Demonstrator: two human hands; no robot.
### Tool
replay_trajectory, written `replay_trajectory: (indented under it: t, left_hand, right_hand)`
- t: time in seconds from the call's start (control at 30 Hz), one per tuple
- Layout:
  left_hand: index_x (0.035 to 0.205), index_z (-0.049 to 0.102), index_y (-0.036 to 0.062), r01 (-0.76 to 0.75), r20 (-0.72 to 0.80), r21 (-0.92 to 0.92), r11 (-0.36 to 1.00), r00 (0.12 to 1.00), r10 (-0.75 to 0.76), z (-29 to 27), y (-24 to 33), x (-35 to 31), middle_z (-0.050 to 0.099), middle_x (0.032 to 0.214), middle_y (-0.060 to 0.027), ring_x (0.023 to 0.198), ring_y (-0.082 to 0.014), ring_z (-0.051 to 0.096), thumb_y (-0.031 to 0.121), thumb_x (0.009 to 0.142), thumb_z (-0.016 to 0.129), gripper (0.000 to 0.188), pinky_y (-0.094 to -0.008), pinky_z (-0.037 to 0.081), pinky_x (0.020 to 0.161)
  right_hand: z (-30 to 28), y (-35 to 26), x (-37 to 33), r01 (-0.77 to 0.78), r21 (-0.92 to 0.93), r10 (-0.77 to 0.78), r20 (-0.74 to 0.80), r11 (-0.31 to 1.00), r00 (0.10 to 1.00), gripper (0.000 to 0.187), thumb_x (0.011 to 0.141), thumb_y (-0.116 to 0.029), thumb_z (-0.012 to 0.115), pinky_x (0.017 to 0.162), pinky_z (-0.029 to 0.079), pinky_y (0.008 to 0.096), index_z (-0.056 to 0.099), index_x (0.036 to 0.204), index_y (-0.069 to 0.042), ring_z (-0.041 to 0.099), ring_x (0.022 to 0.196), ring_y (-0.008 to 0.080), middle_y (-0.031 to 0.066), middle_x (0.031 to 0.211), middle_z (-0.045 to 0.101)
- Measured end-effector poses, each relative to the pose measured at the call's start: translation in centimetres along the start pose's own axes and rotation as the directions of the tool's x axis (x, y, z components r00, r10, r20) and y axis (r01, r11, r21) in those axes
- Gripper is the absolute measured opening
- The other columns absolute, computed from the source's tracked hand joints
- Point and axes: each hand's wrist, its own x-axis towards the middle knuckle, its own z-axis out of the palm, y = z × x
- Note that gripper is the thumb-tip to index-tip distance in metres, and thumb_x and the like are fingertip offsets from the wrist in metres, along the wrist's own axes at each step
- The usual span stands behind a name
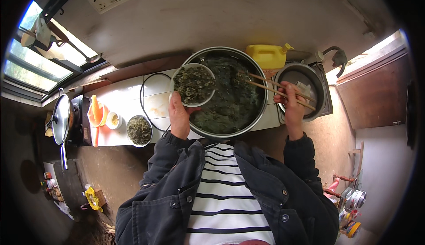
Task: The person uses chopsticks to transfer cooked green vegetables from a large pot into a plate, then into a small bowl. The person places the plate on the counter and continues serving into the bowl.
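My left hand (179,114) grips the rim of a white bowl (214,95) heaped with dark green, shredded leafy bits (193,84). The bowl is held over the left side of a large round metal pot (260,120), which holds dark liquid with green leafy matter (234,99) in it. In my right hand (292,108) is a pair of wooden chopsticks (270,85), their tips over the pot's right part. Whether the tips hold any leaf, I cannot make out.
Left on the white-tiled counter (121,95) stand a second bowl of green bits (139,131), a small cup (113,120) and an orange container (98,113). A lidded pan (62,119) sits on the stove. Behind the pot is a yellow jug (266,56); rightward, a metal sink (322,86).
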Motion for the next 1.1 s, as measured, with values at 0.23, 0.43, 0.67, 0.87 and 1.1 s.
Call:
replay_trajectory:
  t: [0.23,0.43,0.67,0.87,1.1]
  left_hand:
    - [0.132,0.048,0.0010,-0.049,-0.046,-0.001,0.999,0.998,0.049,-0.7,1.0,-0.3,0.061,0.121,-0.0094,0.097,-0.0207,0.067,0.053,0.103,0.040,0.060,-0.0339,0.059,0.070]
    - [0.131,0.047,0.0008,-0.060,-0.029,0.001,0.998,0.998,0.060,-0.7,1.5,-0.9,0.062,0.120,-0.0094,0.094,-0.0205,0.067,0.053,0.103,0.040,0.060,-0.0341,0.058,0.070]
    - [0.129,0.049,0.0001,-0.059,-0.064,0.013,0.998,0.996,0.059,-0.7,1.7,-1.4,0.064,0.116,-0.0094,0.090,-0.0203,0.068,0.053,0.103,0.040,0.060,-0.0337,0.057,0.068]
    - [0.126,0.051,-0.0002,-0.067,-0.043,0.039,0.997,0.997,0.068,-0.9,1.6,-1.5,0.065,0.110,-0.0101,0.088,-0.0195,0.068,0.053,0.103,0.040,0.059,-0.0333,0.057,0.067]
    - [0.126,0.052,0.0006,-0.009,-0.016,0.045,0.999,1.000,0.010,-0.3,1.2,-1.7,0.066,0.110,-0.0099,0.089,-0.0183,0.067,0.049,0.104,0.040,0.054,-0.0311,0.057,0.067]
  right_hand:
    - [-1.4,5.2,2.8,-0.084,-0.078,0.094,0.144,0.993,0.985,0.033,0.102,-0.028,0.054,0.063,0.058,0.0270,0.064,0.115,0.001,0.066,0.070,0.0143,0.0069,0.092,0.063]
    - [-0.5,6.0,3.7,-0.070,-0.116,0.088,0.158,0.991,0.984,0.033,0.103,-0.027,0.053,0.064,0.059,0.0283,0.064,0.113,0.003,0.068,0.071,0.0163,0.0080,0.091,0.064]
    - [-0.1,6.3,3.2,0.038,-0.111,-0.026,0.106,0.993,0.994,0.036,0.102,-0.027,0.054,0.061,0.060,0.0285,0.064,0.104,0.007,0.069,0.068,0.0194,0.0131,0.085,0.066]
    - [-1.1,6.8,3.4,0.006,-0.062,-0.007,-0.012,0.998,1.000,0.034,0.102,-0.025,0.054,0.062,0.060,0.0296,0.064,0.104,0.007,0.069,0.069,0.0195,0.0126,0.085,0.066]
    - [-2.3,5.0,3.5,-0.057,0.138,0.076,-0.134,0.989,0.988,0.030,0.100,-0.022,0.056,0.064,0.060,0.0287,0.064,0.103,0.006,0.068,0.070,0.0187,0.0107,0.085,0.065]
